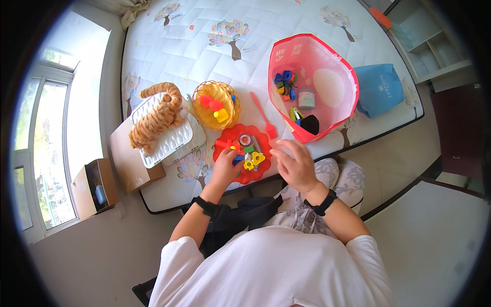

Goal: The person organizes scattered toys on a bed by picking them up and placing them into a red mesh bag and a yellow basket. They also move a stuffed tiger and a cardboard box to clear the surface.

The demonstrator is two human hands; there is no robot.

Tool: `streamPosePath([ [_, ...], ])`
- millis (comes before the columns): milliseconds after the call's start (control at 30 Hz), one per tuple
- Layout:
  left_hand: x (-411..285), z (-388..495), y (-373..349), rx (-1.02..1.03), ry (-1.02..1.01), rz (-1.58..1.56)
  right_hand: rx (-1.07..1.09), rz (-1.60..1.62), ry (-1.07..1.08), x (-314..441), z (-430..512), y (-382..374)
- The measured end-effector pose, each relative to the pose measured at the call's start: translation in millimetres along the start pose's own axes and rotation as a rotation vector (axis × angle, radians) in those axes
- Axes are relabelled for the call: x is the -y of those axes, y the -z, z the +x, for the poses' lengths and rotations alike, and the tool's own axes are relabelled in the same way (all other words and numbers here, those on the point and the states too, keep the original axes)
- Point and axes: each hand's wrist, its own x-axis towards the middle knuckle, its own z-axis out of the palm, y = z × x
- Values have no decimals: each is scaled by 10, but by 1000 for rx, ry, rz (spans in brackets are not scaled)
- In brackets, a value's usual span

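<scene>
A red scalloped tray (252, 177) lies near the mattress edge, holding yellow, green, blue and grey toy pieces and a small round roll. My left hand (227, 165) reaches over its left side, fingertips at a blue piece (239, 158); whether they grip it is not clear. Right of the tray my right hand (294, 163) hovers with bent fingers, and whether something small is between them cannot be told. A yellow wicker basket (200, 112) with red and yellow toys stands behind the tray. The pink bag (280, 61) is open, with coloured blocks, a lidded jar and a black item inside.
A red silicone brush (262, 111) lies between basket and bag. On the left, a striped plush cat (157, 119) rests on white plastic racks (180, 142), beside a cardboard box (128, 169). A blue bag (379, 90) lies at the right. The mattress (184, 50) has a dark edge.
</scene>
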Motion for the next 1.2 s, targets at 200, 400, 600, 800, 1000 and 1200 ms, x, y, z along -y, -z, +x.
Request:
streamPosePath([
  [200,-411,15,391,40,140,-364,115,-506,-216,-211,293,604],
  [400,-1149,301,493,97,-43,-848,238,-423,-75,-36,-78,689],
  [600,-1709,531,101,172,-19,-786,272,-298,-159,170,-290,816],
  [800,-1477,552,33,56,-150,-797,194,-287,-175,137,-297,861],
  [1000,-209,546,249,-167,-6,-358,25,59,43,278,-351,693],
  [1200,372,112,-18,-45,85,202,393,266,-26,213,-407,-246],
])
